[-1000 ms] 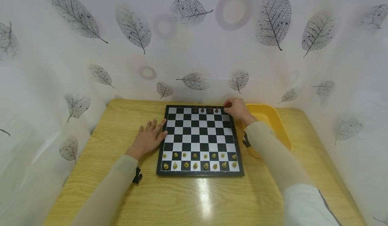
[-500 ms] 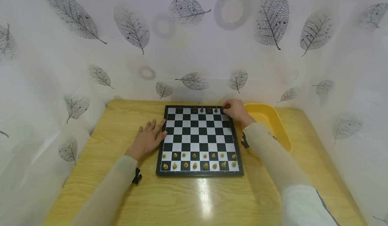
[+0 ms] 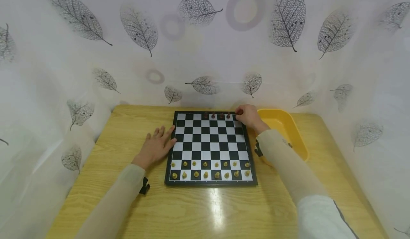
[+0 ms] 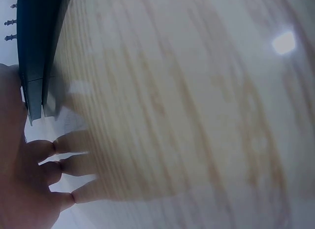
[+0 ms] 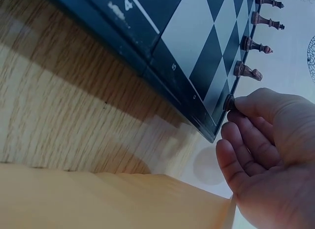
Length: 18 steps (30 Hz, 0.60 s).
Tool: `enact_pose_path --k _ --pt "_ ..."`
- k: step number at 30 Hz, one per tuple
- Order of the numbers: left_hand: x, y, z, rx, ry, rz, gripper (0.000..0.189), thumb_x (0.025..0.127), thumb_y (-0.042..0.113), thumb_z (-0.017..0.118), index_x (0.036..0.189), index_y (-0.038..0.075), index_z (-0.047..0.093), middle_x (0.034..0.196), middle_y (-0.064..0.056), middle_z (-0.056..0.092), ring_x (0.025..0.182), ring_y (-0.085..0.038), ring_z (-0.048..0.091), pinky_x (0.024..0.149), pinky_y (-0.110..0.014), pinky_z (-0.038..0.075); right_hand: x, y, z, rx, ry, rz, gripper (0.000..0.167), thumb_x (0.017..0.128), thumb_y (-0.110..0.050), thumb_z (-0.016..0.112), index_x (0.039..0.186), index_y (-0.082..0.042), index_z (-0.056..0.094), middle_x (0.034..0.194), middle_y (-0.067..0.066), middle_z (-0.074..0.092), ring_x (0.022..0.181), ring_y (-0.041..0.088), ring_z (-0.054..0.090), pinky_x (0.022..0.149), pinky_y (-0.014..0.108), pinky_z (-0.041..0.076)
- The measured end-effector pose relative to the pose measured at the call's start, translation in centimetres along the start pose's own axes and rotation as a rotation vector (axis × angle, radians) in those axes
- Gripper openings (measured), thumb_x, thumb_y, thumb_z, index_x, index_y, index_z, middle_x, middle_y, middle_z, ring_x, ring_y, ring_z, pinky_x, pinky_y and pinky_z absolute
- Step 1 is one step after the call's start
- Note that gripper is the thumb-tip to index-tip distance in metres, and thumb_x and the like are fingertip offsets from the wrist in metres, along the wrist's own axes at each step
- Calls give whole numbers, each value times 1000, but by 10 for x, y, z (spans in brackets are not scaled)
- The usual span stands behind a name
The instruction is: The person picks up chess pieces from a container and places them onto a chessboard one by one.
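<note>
Pinching a dark chess piece [image 5: 229, 102] between thumb and finger, we hold our right hand [image 3: 250, 116] at the far right corner of the chessboard [image 3: 206, 138], with the piece's base at the corner square; whether it bears fully on the board we cannot tell. Well apart from it and nearer to us, our left hand [image 3: 155, 148] lies with fingers spread, thumb and forefinger touching the board's left edge, the rest on the desk [image 3: 179, 210]. Just left of the right hand we see four dark pieces [image 5: 255, 45] standing in a row along the far edge. Right of the left hand and closer to us, yellow pieces [image 3: 206, 174] stand in two rows of eight. Beside the right hand we have a yellow tray [image 3: 275, 116], partly covered by a beige sleeve [image 3: 285, 160]; the dark bits [image 3: 289, 145] in it are too small to make out. Beyond both hands rises a pale, leaf-printed backdrop [image 3: 205, 61].
</note>
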<state>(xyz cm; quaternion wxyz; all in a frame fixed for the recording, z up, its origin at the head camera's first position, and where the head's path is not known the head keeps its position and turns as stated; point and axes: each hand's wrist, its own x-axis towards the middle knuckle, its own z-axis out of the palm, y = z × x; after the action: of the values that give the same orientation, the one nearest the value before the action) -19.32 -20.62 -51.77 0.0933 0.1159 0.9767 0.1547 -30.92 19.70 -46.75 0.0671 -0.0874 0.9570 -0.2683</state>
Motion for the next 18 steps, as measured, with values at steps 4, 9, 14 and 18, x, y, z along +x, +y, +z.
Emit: enact_pose_path --k 4,9,14,18 --pt "0 0 0 -2 2 3 70 111 62 29 171 28 15 173 -26 15 160 -52 15 125 -76 10 1 0 1 -13 4 -8 22 98 -8 68 116 4 72 115 23 73 101 34 66 92 45 60" --pt "0 0 -1 -2 4 4 70 111 62 28 171 28 16 173 -26 16 160 -52 16 125 -76 11 0 0 1 -8 3 -4 22 98 -8 67 117 4 72 115 23 73 101 35 66 91 45 60" --pt "0 0 -1 -5 4 4 71 110 63 28 171 28 16 173 -26 16 160 -52 16 125 -76 10 1 1 2 -26 6 -9 23 98 -8 67 117 4 72 115 23 74 102 35 68 92 46 60" --pt "0 0 0 -4 9 7 71 111 63 28 171 28 16 173 -26 16 160 -52 16 125 -76 11 2 2 3 -28 3 -9 23 98 -8 67 117 4 72 115 23 74 103 35 68 92 46 60"
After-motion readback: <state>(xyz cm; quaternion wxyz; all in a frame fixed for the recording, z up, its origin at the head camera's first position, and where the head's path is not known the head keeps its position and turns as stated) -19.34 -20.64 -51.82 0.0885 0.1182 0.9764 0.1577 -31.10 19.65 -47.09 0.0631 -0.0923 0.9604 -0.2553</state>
